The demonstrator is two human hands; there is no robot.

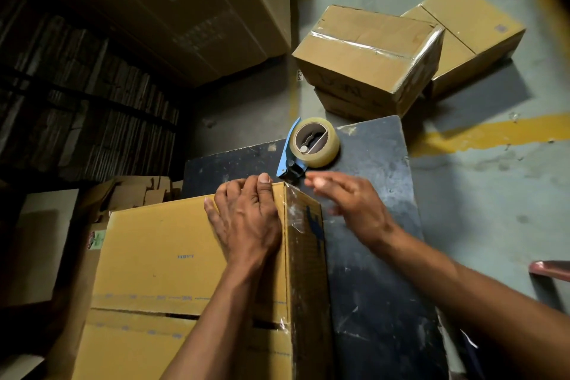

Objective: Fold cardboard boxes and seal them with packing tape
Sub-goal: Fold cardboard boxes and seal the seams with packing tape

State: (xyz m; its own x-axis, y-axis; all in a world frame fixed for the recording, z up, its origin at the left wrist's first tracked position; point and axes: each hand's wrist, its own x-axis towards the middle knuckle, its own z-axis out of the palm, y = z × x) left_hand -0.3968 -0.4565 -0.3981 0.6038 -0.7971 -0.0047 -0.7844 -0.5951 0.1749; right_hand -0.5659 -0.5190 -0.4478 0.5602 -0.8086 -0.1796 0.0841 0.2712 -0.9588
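- Two hands work at the cardboard box [172, 256] on the dark table [379, 256].
- Left hand [246, 219] presses flat on its top edge.
- Right hand [348, 203], fingers straight, hovers near the tape dispenser [308, 145] beyond the box.

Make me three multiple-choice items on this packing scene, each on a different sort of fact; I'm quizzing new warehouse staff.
1. Where does the tape dispenser lie?
A. On the dark table, beyond the box being sealed
B. On the floor
C. Inside a box

2. What colour is the dispenser's frame?
A. Red
B. Blue
C. Green

3. What is the left hand doing?
A. Holding the dispenser
B. Hanging idle
C. Pressing flat on the top of the box near its far corner

Answers:
1 A, it sits on the tabletop past the box corner.
2 B, a blue frame carries the clear roll.
3 C, its fingers lie straight on the cardboard, while the right hand is off to the right of the box.
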